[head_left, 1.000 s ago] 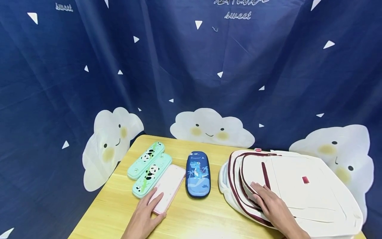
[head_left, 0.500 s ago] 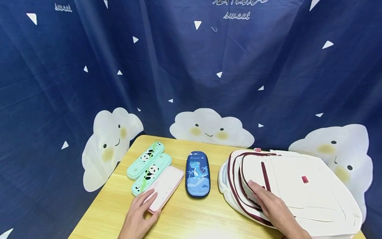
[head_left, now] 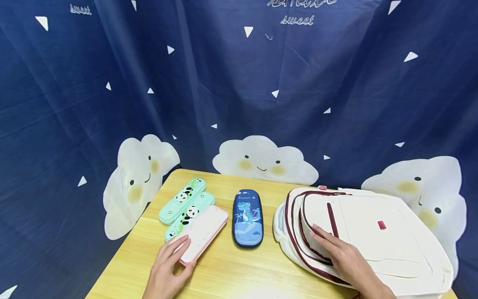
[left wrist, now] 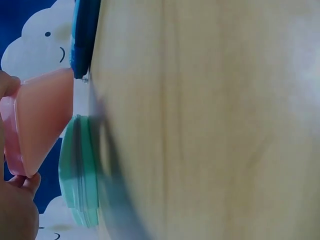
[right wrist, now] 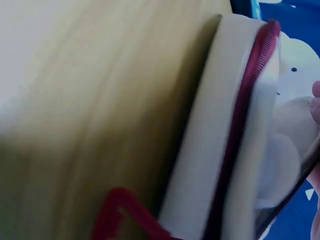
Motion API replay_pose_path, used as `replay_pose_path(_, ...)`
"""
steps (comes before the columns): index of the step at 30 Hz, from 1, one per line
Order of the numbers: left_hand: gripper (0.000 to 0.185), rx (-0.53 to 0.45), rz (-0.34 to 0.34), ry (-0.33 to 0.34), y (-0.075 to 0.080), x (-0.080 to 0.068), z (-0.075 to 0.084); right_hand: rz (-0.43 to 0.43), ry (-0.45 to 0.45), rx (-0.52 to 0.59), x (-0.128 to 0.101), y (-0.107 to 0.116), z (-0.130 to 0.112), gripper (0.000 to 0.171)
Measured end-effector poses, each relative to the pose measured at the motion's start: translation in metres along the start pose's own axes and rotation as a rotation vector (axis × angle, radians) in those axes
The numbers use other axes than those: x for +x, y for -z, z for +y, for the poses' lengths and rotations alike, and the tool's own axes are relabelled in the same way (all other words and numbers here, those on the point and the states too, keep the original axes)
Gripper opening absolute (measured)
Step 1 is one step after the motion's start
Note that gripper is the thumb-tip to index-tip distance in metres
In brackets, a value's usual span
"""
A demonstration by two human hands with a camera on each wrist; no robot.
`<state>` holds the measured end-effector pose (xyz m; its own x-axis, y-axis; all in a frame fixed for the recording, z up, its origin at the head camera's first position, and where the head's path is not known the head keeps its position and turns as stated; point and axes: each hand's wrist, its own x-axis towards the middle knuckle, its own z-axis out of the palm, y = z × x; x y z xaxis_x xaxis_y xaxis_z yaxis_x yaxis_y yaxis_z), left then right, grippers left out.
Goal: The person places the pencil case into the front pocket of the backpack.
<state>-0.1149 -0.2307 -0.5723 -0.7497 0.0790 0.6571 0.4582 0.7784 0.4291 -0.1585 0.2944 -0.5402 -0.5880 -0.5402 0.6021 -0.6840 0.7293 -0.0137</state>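
My left hand (head_left: 167,263) grips the near end of a pale pink pencil case (head_left: 205,231) between thumb and fingers. In the left wrist view, the pink case (left wrist: 45,122) is raised off the table and its underside shows. Two mint-green panda pencil cases (head_left: 184,200) lie side by side behind it, one partly covered. A blue dinosaur pencil case (head_left: 248,219) lies to the right. My right hand (head_left: 345,255) holds the edge of the unzipped front pocket on a white backpack (head_left: 396,241), fingertips over the rim. The right wrist view shows only slivers of this hand.
The backpack lies flat across the right of the wooden table (head_left: 239,274), its dark red zips facing left. A red strap (right wrist: 125,205) shows blurred in the right wrist view. Behind the table hangs a dark blue curtain (head_left: 239,83) printed with clouds.
My left hand has drawn the pink pencil case toward me and lifted it off the table, uncovering more table beside the blue case. The right hand stays at the pocket edge, which has opened slightly wider.
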Motion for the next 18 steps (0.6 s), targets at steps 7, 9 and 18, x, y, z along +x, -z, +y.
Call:
replay_pose_path(7, 0.069, -0.041, 0.020, -0.048, 0.003, 0.007, 0.000, 0.034, -0.064, 0.114, 0.001, 0.012, 0.006, 0.049)
replay_pose_path(9, 0.069, -0.055, 0.018, -0.058, 0.002, 0.009, 0.001, 0.056, -0.078, 0.153, 0.001, 0.014, 0.008, 0.037)
replay_pose_path(18, 0.066, -0.121, -0.010, -0.075, -0.003, 0.016, 0.008, 0.153, -0.137, 0.195, 0.001, 0.020, 0.014, 0.050)
